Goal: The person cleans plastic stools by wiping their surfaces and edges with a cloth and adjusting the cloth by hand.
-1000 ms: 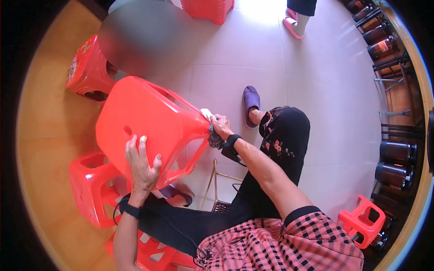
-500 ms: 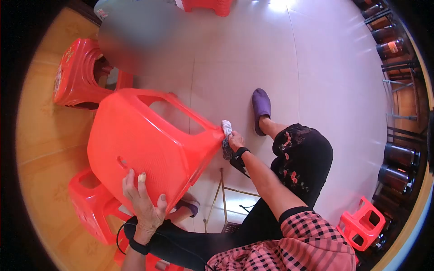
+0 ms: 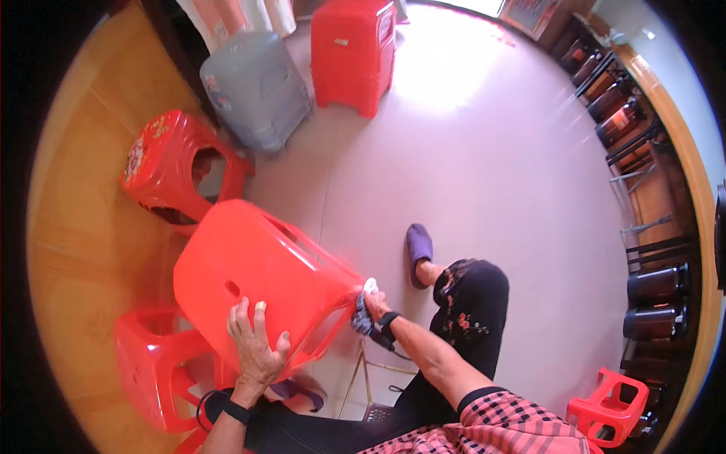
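Note:
A red plastic stool stands in front of me, its seat tilted toward me and a small hole in its middle. My left hand rests on the near part of the seat, fingers spread out. At the stool's right side, by a leg, my right hand is closed around a grey and white cloth. The cloth's white end pokes out above the fingers against the leg. Part of the cloth is hidden by the hand.
A flowered red stool and another red stool stand at the left. Farther off are grey stools and a red stool stack. Dark jars line the right side, near a small red stool.
My view has tilted up, bringing the far stools fully into sight. The stool's leg side looks turned slightly, and my right hand with the cloth sits lower in view. My left hand stays on the seat.

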A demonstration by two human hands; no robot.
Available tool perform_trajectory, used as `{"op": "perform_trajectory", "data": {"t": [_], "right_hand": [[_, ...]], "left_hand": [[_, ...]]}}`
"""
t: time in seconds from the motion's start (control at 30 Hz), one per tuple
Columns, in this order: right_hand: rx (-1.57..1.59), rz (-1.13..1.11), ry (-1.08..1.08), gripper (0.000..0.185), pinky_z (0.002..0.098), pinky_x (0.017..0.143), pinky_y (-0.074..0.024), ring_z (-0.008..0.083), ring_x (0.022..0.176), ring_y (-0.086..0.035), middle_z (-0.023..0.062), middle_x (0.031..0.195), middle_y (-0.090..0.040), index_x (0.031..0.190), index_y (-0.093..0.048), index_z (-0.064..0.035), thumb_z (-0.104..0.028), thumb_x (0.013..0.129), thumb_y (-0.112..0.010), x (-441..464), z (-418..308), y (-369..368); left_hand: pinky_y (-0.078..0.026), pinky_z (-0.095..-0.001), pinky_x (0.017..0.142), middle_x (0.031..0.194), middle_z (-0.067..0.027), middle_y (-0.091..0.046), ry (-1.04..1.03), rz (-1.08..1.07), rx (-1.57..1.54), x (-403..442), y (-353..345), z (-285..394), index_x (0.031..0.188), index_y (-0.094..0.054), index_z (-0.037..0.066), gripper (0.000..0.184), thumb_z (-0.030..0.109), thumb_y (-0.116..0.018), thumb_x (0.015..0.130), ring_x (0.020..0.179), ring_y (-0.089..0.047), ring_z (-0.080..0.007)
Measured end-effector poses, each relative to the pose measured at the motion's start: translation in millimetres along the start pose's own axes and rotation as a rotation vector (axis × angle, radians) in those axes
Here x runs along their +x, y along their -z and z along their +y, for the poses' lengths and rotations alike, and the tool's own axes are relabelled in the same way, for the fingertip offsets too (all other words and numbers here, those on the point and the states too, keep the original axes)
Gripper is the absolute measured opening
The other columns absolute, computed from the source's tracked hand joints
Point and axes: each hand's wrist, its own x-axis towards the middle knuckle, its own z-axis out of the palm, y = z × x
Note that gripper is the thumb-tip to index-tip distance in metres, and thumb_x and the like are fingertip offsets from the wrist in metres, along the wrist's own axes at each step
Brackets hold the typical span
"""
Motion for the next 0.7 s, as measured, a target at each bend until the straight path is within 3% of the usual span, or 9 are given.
{"op": "perform_trajectory", "data": {"t": [0.1,0.13,0.27,0.33,0.43,0.57,0.63,0.67,0.7], "right_hand": [[0.007,-0.091,0.109,0.043,0.0435,0.075,-0.0508,0.0362,0.094,-0.065,0.0227,0.099,-0.066,0.101,-0.064,0.0007,-0.037,0.082,-0.055,1.6,14.7,-12.2],[0.042,-0.074,0.04,0.045,0.0436,0.074,-0.0503,0.0352,0.094,-0.065,0.0226,0.103,-0.065,0.104,-0.063,0.0007,-0.037,0.081,-0.056,-68.8,-38.2,28.3],[0.165,-0.088,0.031,0.036,0.0406,0.063,-0.0501,0.0259,0.077,-0.065,0.0142,0.087,-0.066,0.095,-0.064,-0.001,-0.034,0.082,-0.056,-132.8,-78.3,45.5],[0.379,-0.116,0.013,0.028,0.0378,0.055,-0.0484,0.0207,0.064,-0.062,0.0081,0.074,-0.064,0.086,-0.062,-0.0032,-0.03,0.083,-0.057,-156.3,-89.4,48.8],[0.277,-0.128,0.09,0.029,0.0375,0.058,-0.0499,0.0216,0.071,-0.063,0.0099,0.083,-0.064,0.1,-0.06,0.0001,-0.025,0.086,-0.056,-148.3,-91.2,42.1],[0.356,-0.21,0.089,0.026,0.0372,0.054,-0.0487,0.0198,0.063,-0.062,0.0087,0.078,-0.063,0.094,-0.06,0.0017,-0.023,0.086,-0.056,-152.5,-98.7,43.8],[0.223,-0.227,0.235,0.026,0.037,0.052,-0.0482,0.0185,0.063,-0.062,0.0097,0.08,-0.064,0.092,-0.06,0.0026,-0.023,0.087,-0.056,-137.0,-96.1,41.6],[0.279,-0.314,0.168,0.038,0.0394,0.063,-0.0502,0.0252,0.075,-0.065,0.0166,0.085,-0.068,0.095,-0.063,0.0052,-0.03,0.083,-0.058,-131.9,-97.7,43.2],[0.279,-0.315,0.168,0.038,0.0394,0.063,-0.0502,0.0252,0.075,-0.065,0.0166,0.085,-0.068,0.095,-0.063,0.0052,-0.03,0.083,-0.058,-147.0,-111.4,56.5]], "left_hand": [[-0.025,-0.0553,0.104,0.133,-0.0258,-0.033,-0.021,0.052,-0.012,0.7,-5.8,-2.7,0.129,-0.04,0.0,0.066,0.029,-0.063,0.074,0.124,-0.031,-0.0439],[-0.025,-0.0558,0.103,0.132,-0.0266,-0.034,-0.025,0.048,-0.024,-0.5,-6.0,-4.1,0.128,-0.041,0.0,0.066,0.03,-0.063,0.074,0.123,-0.031,-0.0442],[-0.026,-0.0553,0.103,0.129,-0.0274,-0.036,-0.023,0.068,-0.043,1.6,-7.9,-3.7,0.126,-0.045,-0.001,0.064,0.031,-0.064,0.074,0.121,-0.033,-0.0439],[-0.027,-0.0544,0.103,0.129,-0.0267,-0.036,-0.022,0.075,-0.021,1.3,-5.1,-0.9,0.127,-0.044,-0.001,0.064,0.031,-0.063,0.075,0.122,-0.033,-0.0433],[-0.027,-0.0534,0.103,0.129,-0.0258,-0.036,-0.028,0.088,-0.005,2.9,-7.8,-1.8,0.127,-0.043,-0.001,0.063,0.031,-0.062,0.076,0.122,-0.033,-0.0426],[-0.027,-0.0533,0.103,0.128,-0.0256,-0.037,-0.027,0.09,0.004,2.4,-8.2,-1.4,0.126,-0.044,-0.002,0.063,0.032,-0.062,0.076,0.121,-0.033,-0.0424],[-0.026,-0.0541,0.103,0.127,-0.0261,-0.037,-0.03,0.1,-0.015,2.7,-7.7,-2.0,0.125,-0.045,-0.001,0.063,0.032,-0.063,0.076,0.12,-0.033,-0.0424],[-0.026,-0.0549,0.102,0.126,-0.0265,-0.038,-0.038,0.106,-0.04,2.1,-8.6,-2.7,0.125,-0.045,-0.001,0.062,0.032,-0.064,0.075,0.12,-0.033,-0.0425],[-0.026,-0.0549,0.102,0.126,-0.0265,-0.038,-0.038,0.105,-0.039,2.1,-9.8,-4.0,0.125,-0.045,-0.001,0.062,0.032,-0.064,0.075,0.12,-0.033,-0.0425]]}}
